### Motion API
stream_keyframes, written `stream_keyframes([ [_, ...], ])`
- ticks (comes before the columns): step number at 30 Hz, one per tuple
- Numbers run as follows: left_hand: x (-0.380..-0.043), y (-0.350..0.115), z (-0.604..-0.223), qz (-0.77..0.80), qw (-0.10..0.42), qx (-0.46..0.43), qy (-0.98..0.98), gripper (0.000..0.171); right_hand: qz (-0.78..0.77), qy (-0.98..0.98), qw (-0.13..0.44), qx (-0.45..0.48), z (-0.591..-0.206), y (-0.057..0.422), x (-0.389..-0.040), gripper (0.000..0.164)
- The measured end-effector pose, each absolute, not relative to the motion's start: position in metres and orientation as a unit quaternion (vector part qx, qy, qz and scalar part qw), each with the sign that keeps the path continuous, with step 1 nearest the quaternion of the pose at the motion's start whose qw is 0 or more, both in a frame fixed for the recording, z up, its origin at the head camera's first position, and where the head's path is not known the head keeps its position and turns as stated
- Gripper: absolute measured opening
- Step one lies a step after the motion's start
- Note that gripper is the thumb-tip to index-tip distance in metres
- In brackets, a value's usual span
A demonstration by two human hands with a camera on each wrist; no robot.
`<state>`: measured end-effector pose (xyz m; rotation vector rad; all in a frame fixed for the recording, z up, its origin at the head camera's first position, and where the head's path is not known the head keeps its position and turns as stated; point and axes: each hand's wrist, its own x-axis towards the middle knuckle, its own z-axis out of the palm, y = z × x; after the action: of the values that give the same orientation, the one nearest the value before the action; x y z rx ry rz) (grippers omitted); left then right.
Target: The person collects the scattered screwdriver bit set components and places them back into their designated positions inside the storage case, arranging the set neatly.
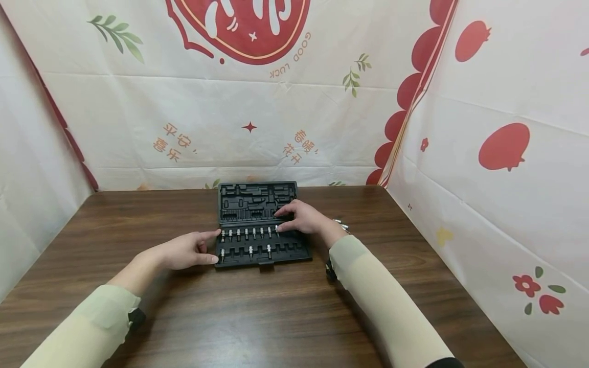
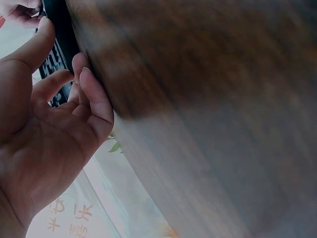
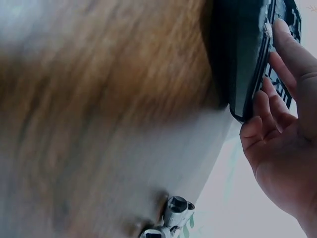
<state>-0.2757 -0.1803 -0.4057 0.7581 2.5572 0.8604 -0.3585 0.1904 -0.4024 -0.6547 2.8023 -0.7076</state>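
Observation:
A black socket case [image 1: 239, 263] lies unfolded on the table, its lid [image 1: 257, 194] leaning back with empty moulded recesses. Several silver socket bits [image 1: 246, 234] stand in a row below the hinge; three more, including a socket bit [image 1: 250, 251], sit in the front row. My left hand [image 1: 186, 250] touches the case's left side, thumb at the front corner and index finger near the hinge. At the right end of the back row, my right hand [image 1: 306, 219] presses its thumb against a socket bit [image 3: 268, 29], index finger held apart over the lid's lower edge.
Several loose silver sockets [image 3: 176, 212] lie on the table to the right of the case, partly hidden behind my right wrist in the head view. The brown wooden table [image 1: 257, 317] meets printed cloth walls [image 1: 211, 133] at its back and right side.

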Motion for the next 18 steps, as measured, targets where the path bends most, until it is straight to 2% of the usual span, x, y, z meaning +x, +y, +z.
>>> stream_keyframes([
  [18, -0.2756, -0.1802, -0.4051, 0.296, 0.168, 0.266, 0.902, 0.085, -0.225, 0.951, 0.077, -0.197, -0.4091, 0.1832, -0.3577, 0.047],
])
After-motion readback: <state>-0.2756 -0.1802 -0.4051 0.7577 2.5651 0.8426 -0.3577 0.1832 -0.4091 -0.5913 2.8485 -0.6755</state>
